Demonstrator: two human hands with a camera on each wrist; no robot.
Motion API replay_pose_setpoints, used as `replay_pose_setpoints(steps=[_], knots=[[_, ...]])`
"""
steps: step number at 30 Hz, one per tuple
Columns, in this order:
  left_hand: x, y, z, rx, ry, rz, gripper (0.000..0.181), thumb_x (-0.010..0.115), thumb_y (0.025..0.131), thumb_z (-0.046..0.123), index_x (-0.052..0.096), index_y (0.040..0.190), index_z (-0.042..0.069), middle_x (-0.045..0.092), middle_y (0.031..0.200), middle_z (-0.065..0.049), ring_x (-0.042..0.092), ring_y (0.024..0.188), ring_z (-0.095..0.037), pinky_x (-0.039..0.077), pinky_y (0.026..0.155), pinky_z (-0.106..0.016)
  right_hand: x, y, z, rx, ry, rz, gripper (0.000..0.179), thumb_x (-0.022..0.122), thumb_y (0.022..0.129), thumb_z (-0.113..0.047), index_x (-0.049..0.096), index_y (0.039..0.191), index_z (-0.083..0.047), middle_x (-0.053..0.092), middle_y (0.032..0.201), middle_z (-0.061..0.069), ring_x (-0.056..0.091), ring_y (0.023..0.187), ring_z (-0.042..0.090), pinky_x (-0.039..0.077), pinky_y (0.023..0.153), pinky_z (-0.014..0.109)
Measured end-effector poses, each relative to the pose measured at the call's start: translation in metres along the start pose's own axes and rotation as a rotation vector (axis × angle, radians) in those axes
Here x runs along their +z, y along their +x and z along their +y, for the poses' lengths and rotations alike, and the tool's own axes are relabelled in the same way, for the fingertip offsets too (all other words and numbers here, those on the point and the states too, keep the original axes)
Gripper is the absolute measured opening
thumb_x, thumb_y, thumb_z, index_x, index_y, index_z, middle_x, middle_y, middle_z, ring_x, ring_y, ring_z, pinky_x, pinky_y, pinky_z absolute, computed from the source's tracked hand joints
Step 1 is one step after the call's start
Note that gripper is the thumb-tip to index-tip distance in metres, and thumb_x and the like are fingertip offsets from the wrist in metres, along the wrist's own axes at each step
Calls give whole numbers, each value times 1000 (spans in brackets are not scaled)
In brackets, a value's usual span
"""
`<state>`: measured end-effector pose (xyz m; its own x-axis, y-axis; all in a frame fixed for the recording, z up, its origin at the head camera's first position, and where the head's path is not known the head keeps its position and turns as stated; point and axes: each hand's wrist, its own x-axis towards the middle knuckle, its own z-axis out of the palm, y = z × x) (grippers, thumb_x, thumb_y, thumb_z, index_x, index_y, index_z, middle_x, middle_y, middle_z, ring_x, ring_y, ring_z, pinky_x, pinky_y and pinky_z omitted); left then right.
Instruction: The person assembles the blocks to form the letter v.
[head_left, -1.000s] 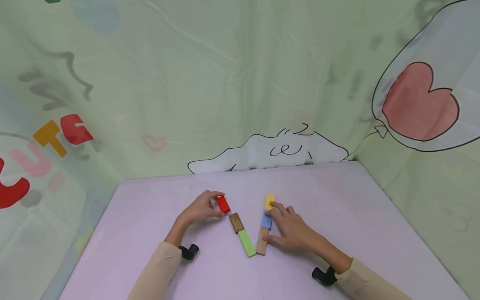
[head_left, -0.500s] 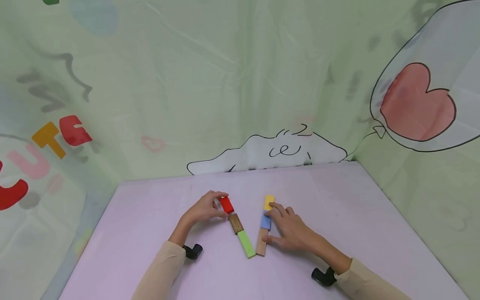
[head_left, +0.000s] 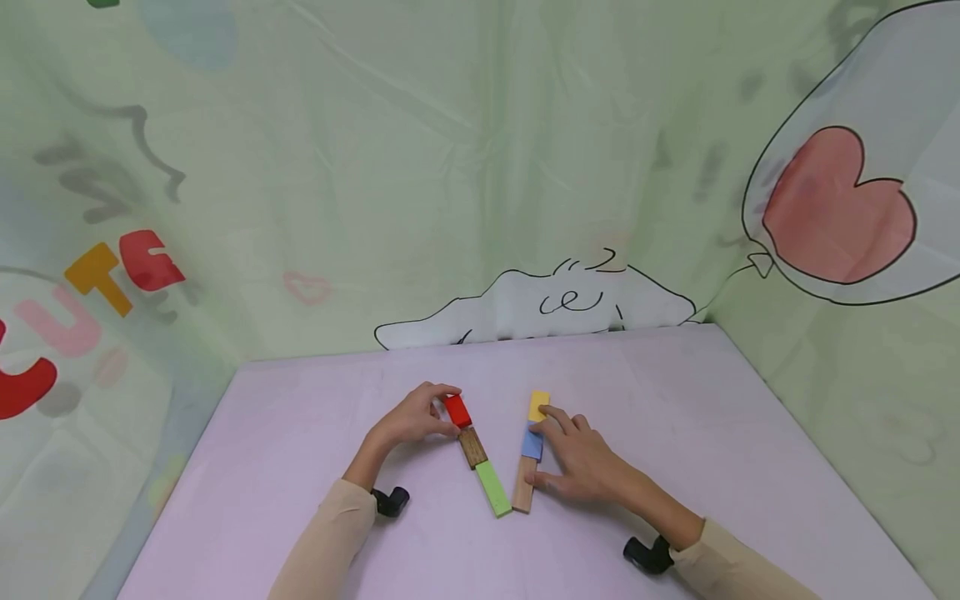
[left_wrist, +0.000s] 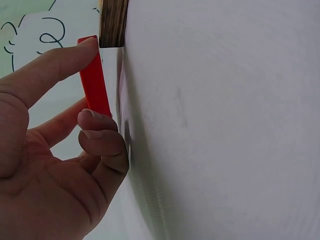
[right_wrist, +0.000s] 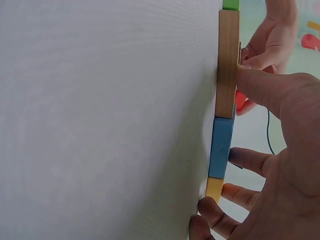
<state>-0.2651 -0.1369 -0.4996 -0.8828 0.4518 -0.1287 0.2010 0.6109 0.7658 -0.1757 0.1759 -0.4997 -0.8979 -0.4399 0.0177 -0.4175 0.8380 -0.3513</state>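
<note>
My left hand (head_left: 415,415) pinches a red block (head_left: 457,411) between thumb and fingers, seen also in the left wrist view as a red block (left_wrist: 94,82). The red block is at the far end of a dark brown wooden block (head_left: 473,447); whether they touch is unclear. A light green block (head_left: 493,489) continues that slanted row toward me. My right hand (head_left: 585,458) rests on a second row: its thumb touches a light wooden block (right_wrist: 228,65), and its fingers touch a blue block (right_wrist: 220,147) and a yellow block (right_wrist: 214,188). The near ends of both rows almost meet, forming a V.
The blocks lie on a pale lilac tabletop (head_left: 675,417). Behind it hangs a light green printed cloth (head_left: 420,167) with drawings. A black wrist camera (head_left: 392,502) is on the left wrist, and another black wrist camera (head_left: 648,553) on the right.
My left hand has carried the red block a little to the right, closer to the dark brown block's far end. The right hand has stayed in place.
</note>
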Motion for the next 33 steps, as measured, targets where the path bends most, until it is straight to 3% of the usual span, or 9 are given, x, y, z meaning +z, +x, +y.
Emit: replay_pose_setpoints(steps=[33], knots=[[0,1,-5,-7,-23,-34,67,85,85,15,62,147,10,61,130,-14,56,83,-14,46,72,-26,1,-1,1,-14,2,5,76,72,91,-64,56,145,-12,42,164,20,54,127,44,51,94,63]])
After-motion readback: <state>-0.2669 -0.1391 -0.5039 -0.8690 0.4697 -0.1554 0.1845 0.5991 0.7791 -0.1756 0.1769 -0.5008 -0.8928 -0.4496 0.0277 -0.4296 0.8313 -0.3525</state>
